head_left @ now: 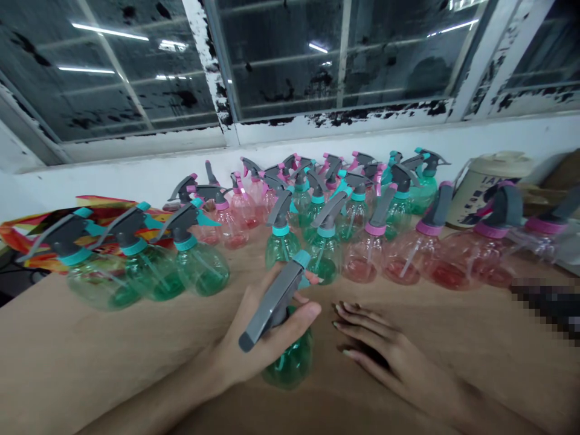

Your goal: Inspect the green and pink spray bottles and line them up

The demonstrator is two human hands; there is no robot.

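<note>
Tabletop (58, 356) of plain light brown spreads before the person; take straight ahead as twelve o'clock. Close in at twelve is a green spray bottle (290, 362), its grey head tilted; I can't tell whether its base touches the wood. The left hand (238, 350), at eleven, is curled round its neck. The right hand (394, 356), at two, holds nothing, its fingers loosely spread low over the table.

Farther on, three green bottles (203, 266) line up at ten to eleven, and pink-collared bottles (403, 266) from one to two. Past them, at twelve, green and pink bottles (244, 208) crowd together near the white wall (90, 175). A bright patterned cloth or bag (36, 226) lies at ten; a cream lettered canister (475, 187) stands at one. Beyond, windows (281, 54) with flaking frames show bright light strips (110, 31) at eleven.
</note>
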